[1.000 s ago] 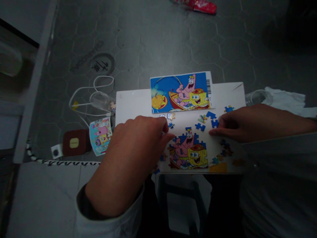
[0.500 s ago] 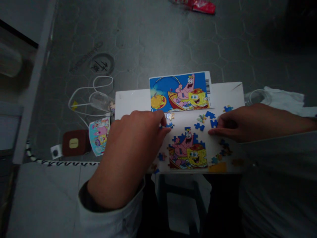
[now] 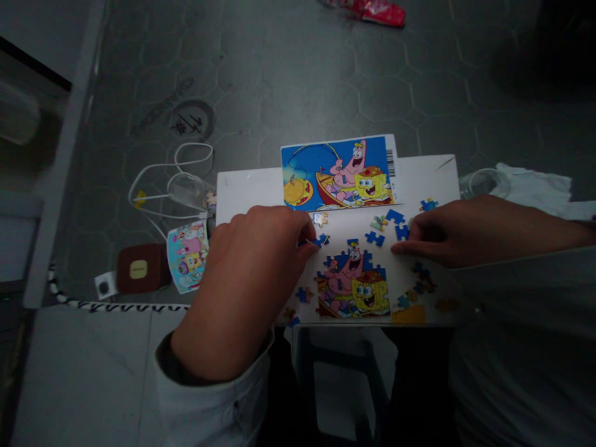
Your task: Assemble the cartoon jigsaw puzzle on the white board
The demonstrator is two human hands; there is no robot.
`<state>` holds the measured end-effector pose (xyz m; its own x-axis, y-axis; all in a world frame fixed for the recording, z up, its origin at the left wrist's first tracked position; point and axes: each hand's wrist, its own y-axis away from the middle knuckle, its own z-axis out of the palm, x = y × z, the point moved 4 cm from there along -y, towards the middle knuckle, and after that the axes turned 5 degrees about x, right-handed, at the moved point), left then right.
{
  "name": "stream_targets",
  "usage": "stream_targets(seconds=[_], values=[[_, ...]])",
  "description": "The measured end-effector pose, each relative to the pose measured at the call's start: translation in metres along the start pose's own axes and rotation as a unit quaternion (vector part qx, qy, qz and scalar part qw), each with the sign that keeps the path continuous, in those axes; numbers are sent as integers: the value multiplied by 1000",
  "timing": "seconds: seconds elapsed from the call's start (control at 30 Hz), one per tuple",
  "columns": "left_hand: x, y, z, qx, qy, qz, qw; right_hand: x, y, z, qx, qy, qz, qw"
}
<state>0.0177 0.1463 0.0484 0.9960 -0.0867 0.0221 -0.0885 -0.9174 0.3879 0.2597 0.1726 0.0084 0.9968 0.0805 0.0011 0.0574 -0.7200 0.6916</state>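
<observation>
Two bare hands worked over a white bench (image 3: 249, 192), seen from above in dim light. Shadow obscured the dark puzzle pieces (image 3: 423, 278) beneath my right sleeve, and their number could not be made out. My left hand (image 3: 256, 254) hid part of the bench, and the upper edge of the view cut off a red package (image 3: 384, 12).

My left thumb and index finger were curled close together at a blue piece (image 3: 322, 239); whether they gripped it could not be told. My right hand (image 3: 449, 230) was partly open, a gap showing between thumb and fingers, its fingertips just beside another blue piece (image 3: 402, 232). The partly assembled puzzle (image 3: 354, 285) lay flat near the bench's front edge, between my hands and slightly nearer me, showing a pink figure and a yellow square one. Loose blue pieces (image 3: 375, 238) lay above it, and a yellow-orange piece (image 3: 408, 314) lay to its lower right.

The printed card (image 3: 338, 174) bore the same two figures and, along its right edge, a barcode whose digits were too small to read. The round emblem (image 3: 190, 120) on the floor carried dark characters, with faint lettering beside it, illegible here. The pale label on the brown box (image 3: 142, 268) was likewise unreadable.
</observation>
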Motion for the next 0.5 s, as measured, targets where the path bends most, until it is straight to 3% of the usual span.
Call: stream_targets(seconds=[0.5], values=[[1, 3, 6, 25, -5, 28, 999, 3, -2, 2, -1, -4, 12, 1000]])
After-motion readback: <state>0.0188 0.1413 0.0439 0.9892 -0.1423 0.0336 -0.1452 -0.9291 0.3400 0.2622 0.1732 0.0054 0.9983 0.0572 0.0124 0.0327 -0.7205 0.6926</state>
